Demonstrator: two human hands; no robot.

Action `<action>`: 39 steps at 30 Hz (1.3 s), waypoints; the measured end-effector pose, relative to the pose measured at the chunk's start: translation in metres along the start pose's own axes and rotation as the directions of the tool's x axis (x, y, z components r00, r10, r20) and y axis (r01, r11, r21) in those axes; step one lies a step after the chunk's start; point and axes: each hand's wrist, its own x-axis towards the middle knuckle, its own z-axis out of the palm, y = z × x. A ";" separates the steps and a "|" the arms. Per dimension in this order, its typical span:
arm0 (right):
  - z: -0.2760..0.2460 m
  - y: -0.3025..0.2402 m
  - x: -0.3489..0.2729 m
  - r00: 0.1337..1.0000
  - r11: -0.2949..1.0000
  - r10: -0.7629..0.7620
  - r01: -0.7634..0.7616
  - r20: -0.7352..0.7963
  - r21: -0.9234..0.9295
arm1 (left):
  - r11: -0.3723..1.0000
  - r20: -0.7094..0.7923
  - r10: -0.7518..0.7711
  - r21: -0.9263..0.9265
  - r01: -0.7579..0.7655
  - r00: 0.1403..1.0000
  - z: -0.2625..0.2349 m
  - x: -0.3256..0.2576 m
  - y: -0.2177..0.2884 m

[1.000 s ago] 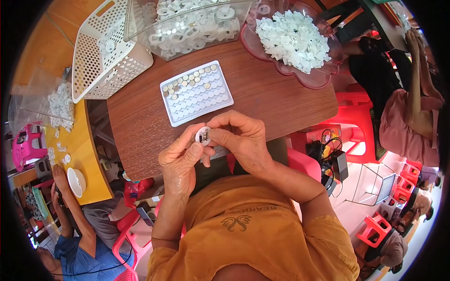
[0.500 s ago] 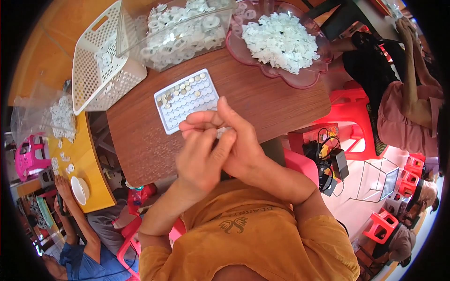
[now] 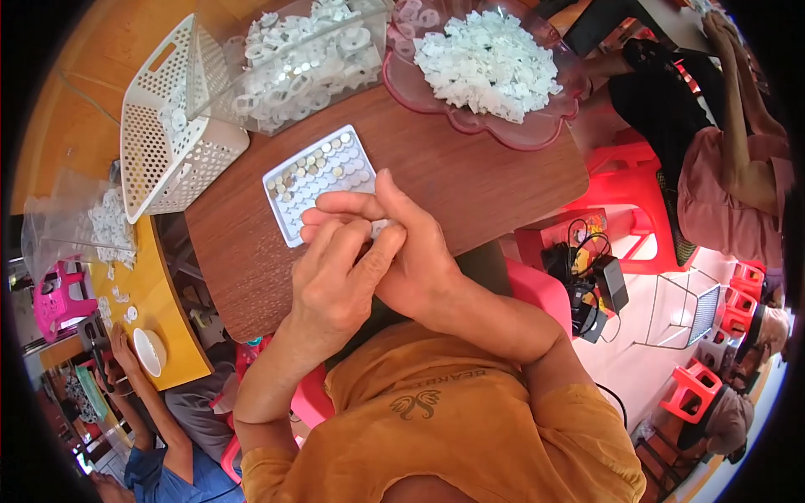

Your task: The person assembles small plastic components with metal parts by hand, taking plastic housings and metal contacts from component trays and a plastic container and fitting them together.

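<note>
My left hand point(image 3: 335, 281) and my right hand point(image 3: 419, 251) meet above the near edge of the brown table point(image 3: 495, 189). A small white plastic piece point(image 3: 381, 226) shows between them, pressed by my left thumb against the right hand. The rest of it is hidden by the fingers. My right hand is cupped around it, thumb pointing up and fingers reaching behind the left hand. Just beyond the hands lies a white tray point(image 3: 356, 172) with rows of round hollows. Silvery coin-shaped discs point(image 3: 314, 162) fill several hollows, mostly toward its far and left sides.
Along the far side stand a white perforated basket point(image 3: 197, 163), a clear bin point(image 3: 293, 105) of white plastic parts and a pink scalloped bowl point(image 3: 524, 138) heaped with small white pieces. A co-worker's hand point(image 3: 124, 348) is near a white bowl point(image 3: 149, 352) at the left yellow table.
My joined hands have shifted slightly left in the picture, along with the tray and table as the view turns a little. The white piece stays between my hands.
</note>
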 end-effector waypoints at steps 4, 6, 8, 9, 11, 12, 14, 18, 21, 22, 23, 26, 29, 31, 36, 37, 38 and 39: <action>0.005 -0.004 -0.003 0.999 0.998 -0.028 0.029 0.015 -0.054 | 0.999 -0.070 -0.022 -0.046 0.019 0.997 -0.002 0.003 0.000; 0.004 -0.006 0.000 0.999 0.995 -0.035 0.035 -0.004 -0.089 | 0.985 -0.108 -0.100 -0.153 0.083 0.989 -0.001 0.003 -0.003; -0.007 -0.004 0.006 1.000 0.998 -0.017 0.016 -0.013 -0.061 | 0.958 -0.104 -0.174 -0.246 0.144 0.979 -0.003 -0.001 -0.001; -0.007 -0.003 0.005 1.000 0.998 -0.018 0.017 -0.014 -0.059 | 0.884 -0.051 -0.325 -0.373 0.284 0.944 -0.005 -0.004 0.001; -0.009 0.000 0.003 0.997 0.998 0.000 -0.005 -0.083 -0.063 | 0.717 0.046 -0.515 -0.524 0.460 0.856 -0.007 -0.009 0.002; -0.010 0.001 0.003 0.997 0.998 0.000 -0.005 -0.082 -0.062 | 0.718 0.046 -0.515 -0.523 0.460 0.856 -0.008 -0.010 0.002; -0.013 0.004 0.003 0.992 0.999 0.033 -0.037 -0.123 -0.025 | 0.670 0.047 -0.540 -0.581 0.462 0.841 -0.010 -0.012 0.001; -0.010 0.004 -0.001 0.974 0.998 0.030 -0.043 -0.227 -0.052 | 0.257 0.202 -0.675 -0.837 0.483 0.709 -0.013 -0.017 -0.002; -0.015 0.006 -0.003 0.977 0.999 0.015 -0.022 -0.212 -0.033 | 0.098 0.264 -0.652 -0.900 0.424 0.711 -0.014 -0.016 -0.005; -0.015 0.006 -0.003 0.977 0.999 0.013 -0.023 -0.211 -0.048 | 0.068 0.275 -0.650 -0.908 0.414 0.709 -0.013 -0.016 -0.005; -0.015 0.006 -0.004 0.978 0.998 0.010 -0.024 -0.210 -0.062 | 0.038 0.285 -0.647 -0.914 0.404 0.707 -0.013 -0.016 -0.006; -0.020 0.005 -0.004 0.975 0.997 0.007 -0.023 -0.223 -0.071 | -0.048 0.332 -0.643 -0.917 0.396 0.690 -0.012 -0.015 -0.009; -0.005 0.002 -0.005 0.925 0.996 0.009 -0.044 -0.380 -0.084 | -0.048 0.309 -0.666 -0.926 0.374 0.680 -0.010 -0.019 -0.013; -0.029 -0.001 -0.005 0.970 0.994 0.044 -0.066 -0.238 -0.085 | -0.091 0.336 -0.664 -0.923 0.373 0.668 -0.011 -0.017 -0.015; -0.027 -0.012 -0.013 0.973 0.971 0.054 -0.103 -0.224 -0.215 | -0.131 0.400 -0.706 -0.884 0.448 0.584 -0.015 -0.007 -0.022; -0.027 -0.014 -0.014 0.976 0.970 0.041 -0.090 -0.213 -0.226 | -0.121 0.391 -0.699 -0.890 0.440 0.599 -0.016 0.000 -0.023; -0.029 -0.016 -0.014 0.969 0.968 0.034 -0.093 -0.245 -0.234 | -0.119 0.412 -0.677 -0.879 0.461 0.610 -0.018 0.008 -0.023; -0.032 -0.018 -0.014 0.959 0.966 0.026 -0.097 -0.281 -0.240 | -0.119 0.436 -0.653 -0.866 0.485 0.619 -0.019 0.017 -0.023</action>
